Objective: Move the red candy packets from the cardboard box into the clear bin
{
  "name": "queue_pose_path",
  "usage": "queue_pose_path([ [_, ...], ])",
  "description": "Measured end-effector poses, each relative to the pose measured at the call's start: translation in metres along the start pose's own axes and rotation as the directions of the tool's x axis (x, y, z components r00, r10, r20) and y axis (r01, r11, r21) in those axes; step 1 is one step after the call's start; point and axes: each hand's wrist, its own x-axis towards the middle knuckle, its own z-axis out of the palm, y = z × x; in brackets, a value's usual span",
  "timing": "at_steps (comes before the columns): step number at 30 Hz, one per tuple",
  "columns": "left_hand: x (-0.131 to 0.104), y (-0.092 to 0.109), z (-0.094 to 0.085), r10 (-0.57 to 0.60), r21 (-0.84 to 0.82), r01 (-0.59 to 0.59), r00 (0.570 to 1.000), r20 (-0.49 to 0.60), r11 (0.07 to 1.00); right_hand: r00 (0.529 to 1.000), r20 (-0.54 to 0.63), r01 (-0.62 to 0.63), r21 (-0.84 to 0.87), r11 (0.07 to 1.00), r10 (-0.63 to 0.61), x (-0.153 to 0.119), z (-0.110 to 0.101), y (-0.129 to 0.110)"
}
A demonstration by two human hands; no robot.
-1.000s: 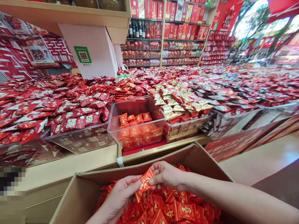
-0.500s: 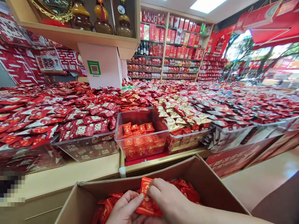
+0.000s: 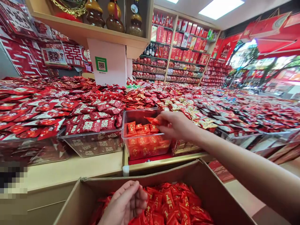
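My right hand reaches across to a clear plastic bin, pinching a small red candy packet just above its contents. Several orange-red packets with gold lettering stand in rows inside that bin. Low in front, my left hand hovers at the left part of a cardboard box, its fingers loosely curled and the thumb over them. No packet shows between these fingers. Beneath and beside it, many loose red packets fill the box.
Heaped bins of burgundy packets flank the clear bin at left. Gold and white packets lie to its right, partly behind my right arm. A wooden shelf overhangs the back left above a white panel with a QR code.
My right hand has moved from the cardboard box up to the clear bin with a packet. The packet held between both hands has left my left hand, which stays over the box.
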Motion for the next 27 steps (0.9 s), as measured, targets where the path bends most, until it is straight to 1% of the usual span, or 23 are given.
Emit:
queue_pose_path([
  [1,0.002,-0.002,-0.001,-0.005,0.006,0.006,1.0,-0.005,1.0,0.995,0.099,0.013,-0.013,1.0,-0.011,0.012,0.006,0.012],
  [2,0.003,-0.003,-0.003,-0.01,0.01,0.01,1.0,-0.005,1.0,0.979,0.201,0.035,-0.025,0.999,-0.029,0.021,0.014,0.022],
  [4,0.006,-0.005,-0.006,-0.018,0.02,0.018,1.0,0.008,1.0,0.925,0.377,0.068,-0.034,0.997,-0.05,0.034,0.03,0.037],
  [6,0.009,-0.007,-0.008,-0.025,0.029,0.024,0.999,0.03,0.999,0.864,0.502,0.071,-0.044,0.996,-0.039,0.039,0.043,0.045],
  [8,0.011,-0.008,-0.01,-0.024,0.047,0.022,0.999,0.043,0.999,0.813,0.582,0.066,-0.059,0.996,-0.019,0.042,0.052,0.047],
  [10,0.013,-0.009,-0.01,-0.026,0.073,0.023,0.999,0.046,0.997,0.775,0.632,0.089,-0.064,0.994,-0.028,0.044,0.057,0.046],
  [12,0.014,-0.01,-0.009,-0.035,0.103,0.03,0.998,0.047,0.994,0.742,0.669,0.091,-0.062,0.994,-0.026,0.046,0.059,0.043],
  [14,0.016,-0.013,-0.009,-0.045,0.139,0.038,0.998,0.049,0.99,0.705,0.709,0.066,-0.06,0.996,-0.004,0.046,0.058,0.038],
  [15,0.017,-0.015,-0.009,-0.052,0.158,0.044,0.997,0.05,0.986,0.677,0.736,0.043,-0.063,0.997,0.017,0.046,0.057,0.036],
  [18,0.019,-0.019,-0.01,-0.062,0.207,0.047,0.996,0.067,0.977,0.572,0.815,-0.055,-0.07,0.996,0.089,0.042,0.055,0.032],
  [19,0.019,-0.02,-0.011,-0.061,0.216,0.042,0.995,0.08,0.975,0.548,0.829,-0.086,-0.079,0.993,0.113,0.041,0.056,0.032],
  [20,0.02,-0.021,-0.011,-0.06,0.222,0.038,0.994,0.094,0.974,0.538,0.833,-0.107,-0.087,0.99,0.131,0.041,0.057,0.033],
  [21,0.02,-0.022,-0.011,-0.059,0.226,0.034,0.992,0.107,0.974,0.544,0.827,-0.115,-0.092,0.989,0.14,0.041,0.059,0.035],
  [24,0.02,-0.023,-0.011,-0.067,0.231,0.038,0.99,0.12,0.972,0.618,0.774,-0.104,-0.094,0.99,0.138,0.043,0.066,0.04],
  [27,0.02,-0.023,-0.011,-0.087,0.249,0.058,0.991,0.105,0.967,0.681,0.719,-0.111,-0.084,0.99,0.137,0.045,0.07,0.043],
])
